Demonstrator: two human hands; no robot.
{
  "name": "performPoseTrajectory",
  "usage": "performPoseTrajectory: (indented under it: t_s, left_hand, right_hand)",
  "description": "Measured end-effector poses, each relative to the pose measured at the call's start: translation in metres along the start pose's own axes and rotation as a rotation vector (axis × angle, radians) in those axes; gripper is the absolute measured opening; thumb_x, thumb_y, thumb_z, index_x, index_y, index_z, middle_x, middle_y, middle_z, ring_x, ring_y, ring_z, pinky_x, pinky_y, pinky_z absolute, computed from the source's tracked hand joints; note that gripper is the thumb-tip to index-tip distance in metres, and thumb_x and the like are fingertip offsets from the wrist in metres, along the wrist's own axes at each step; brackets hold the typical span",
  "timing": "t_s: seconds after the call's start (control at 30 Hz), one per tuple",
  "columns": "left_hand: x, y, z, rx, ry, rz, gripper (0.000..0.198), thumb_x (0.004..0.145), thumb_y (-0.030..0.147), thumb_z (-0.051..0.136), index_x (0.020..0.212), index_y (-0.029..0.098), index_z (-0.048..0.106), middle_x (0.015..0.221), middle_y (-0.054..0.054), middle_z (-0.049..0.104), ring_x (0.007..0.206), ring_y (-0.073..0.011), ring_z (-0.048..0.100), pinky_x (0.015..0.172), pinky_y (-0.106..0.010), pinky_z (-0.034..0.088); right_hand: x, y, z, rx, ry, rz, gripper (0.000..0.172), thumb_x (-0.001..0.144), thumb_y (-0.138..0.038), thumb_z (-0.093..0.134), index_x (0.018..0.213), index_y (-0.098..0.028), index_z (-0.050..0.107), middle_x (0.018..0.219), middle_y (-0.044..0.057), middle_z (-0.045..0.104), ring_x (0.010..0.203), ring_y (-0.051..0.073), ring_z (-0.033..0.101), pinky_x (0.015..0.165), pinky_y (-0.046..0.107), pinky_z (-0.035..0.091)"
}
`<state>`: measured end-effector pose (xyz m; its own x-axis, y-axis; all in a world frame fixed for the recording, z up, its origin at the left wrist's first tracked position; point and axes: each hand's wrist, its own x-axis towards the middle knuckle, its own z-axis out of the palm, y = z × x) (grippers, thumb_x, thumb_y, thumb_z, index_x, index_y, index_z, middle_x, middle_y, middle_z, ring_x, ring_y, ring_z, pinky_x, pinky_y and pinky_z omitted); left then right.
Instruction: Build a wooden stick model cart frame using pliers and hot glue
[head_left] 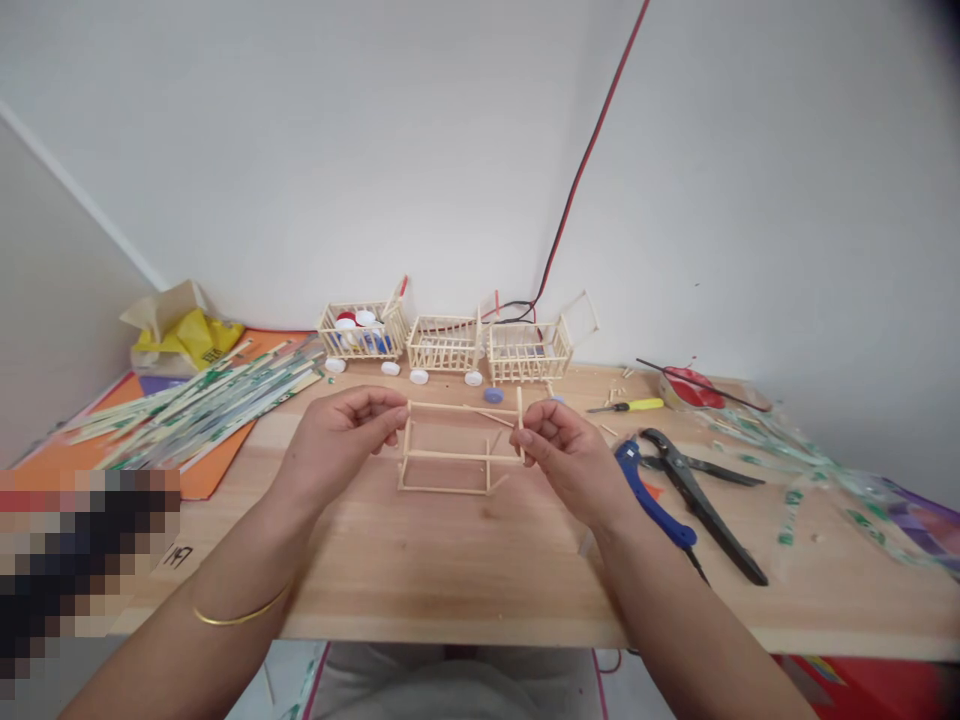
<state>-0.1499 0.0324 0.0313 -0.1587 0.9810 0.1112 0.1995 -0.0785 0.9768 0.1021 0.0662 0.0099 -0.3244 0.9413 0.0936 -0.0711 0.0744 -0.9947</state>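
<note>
Between both hands is a rectangular frame of thin wooden sticks [465, 457], raised in front of me. My left hand [337, 440] pinches its left end with thumb and fingertips. On its right end, my right hand [566, 450] pinches the upright stick. A second stick outline [446, 490] shows just below; whether it is joined to the held frame I cannot tell. Behind stand three small stick-built carts: the left cart [360, 330] carries round caps, the middle cart [444, 345] has white wheels, and beside the right cart [529, 352] lies a blue cap [493, 395].
Wrapped chopsticks [225, 400] lie on an orange sheet [225, 465] at left, near a yellow packet [196, 340]. To the right are a blue-handled tool [652, 500], black pliers [705, 510], a yellow screwdriver [641, 405], a red container [690, 388] and torn wrappers [795, 470].
</note>
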Motion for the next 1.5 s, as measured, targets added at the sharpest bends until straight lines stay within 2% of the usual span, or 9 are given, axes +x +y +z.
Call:
performPoseTrajectory:
  t_s: [0.1, 0.27, 0.53, 1.23, 1.5]
  left_hand:
    - [0.0, 0.0, 0.0, 0.024, -0.009, -0.041, 0.025, 0.068, 0.036, 0.071, 0.083, 0.016, 0.068, 0.062, 0.0, 0.062, 0.048, -0.0077, 0.048, 0.044, -0.018, 0.037]
    - [-0.002, 0.0, -0.001, 0.167, -0.073, -0.13, 0.032, 0.069, 0.04, 0.068, 0.09, 0.016, 0.066, 0.065, 0.0, 0.062, 0.053, -0.0091, 0.052, 0.05, -0.02, 0.041]
    - [-0.001, -0.002, -0.005, 0.39, -0.108, -0.105, 0.035, 0.072, 0.046, 0.063, 0.092, 0.017, 0.067, 0.066, -0.001, 0.065, 0.057, -0.0121, 0.056, 0.054, -0.023, 0.042]
    - [0.0, 0.003, -0.004, 0.525, -0.142, -0.08, 0.031, 0.075, 0.044, 0.057, 0.09, 0.019, 0.069, 0.063, 0.0, 0.066, 0.058, -0.014, 0.06, 0.056, -0.024, 0.041]
    - [0.0, 0.004, -0.004, 0.57, -0.119, -0.015, 0.029, 0.076, 0.042, 0.055, 0.089, 0.021, 0.071, 0.068, 0.0, 0.069, 0.061, -0.015, 0.061, 0.059, -0.024, 0.043]
  right_hand:
    - [-0.001, -0.003, 0.001, -0.111, -0.023, -0.021, 0.021, 0.08, -0.036, 0.063, 0.088, -0.02, 0.051, 0.069, -0.003, 0.057, 0.059, 0.009, 0.052, 0.056, 0.023, 0.043]
    - [-0.001, -0.002, -0.001, -0.384, -0.038, -0.046, 0.018, 0.087, -0.038, 0.051, 0.087, -0.02, 0.049, 0.061, -0.005, 0.045, 0.053, 0.009, 0.043, 0.051, 0.021, 0.034]
    - [0.002, 0.006, -0.001, -0.485, -0.081, -0.074, 0.013, 0.088, -0.033, 0.048, 0.087, -0.021, 0.047, 0.064, -0.005, 0.043, 0.058, 0.01, 0.04, 0.054, 0.022, 0.032]
    - [0.004, 0.011, -0.001, -0.405, -0.114, -0.033, 0.013, 0.089, -0.034, 0.047, 0.088, -0.021, 0.045, 0.062, -0.006, 0.041, 0.056, 0.01, 0.04, 0.052, 0.022, 0.03]
    - [0.003, 0.011, 0.0, -0.401, -0.112, -0.023, 0.012, 0.089, -0.034, 0.047, 0.089, -0.021, 0.047, 0.062, -0.006, 0.041, 0.055, 0.009, 0.038, 0.052, 0.022, 0.03]
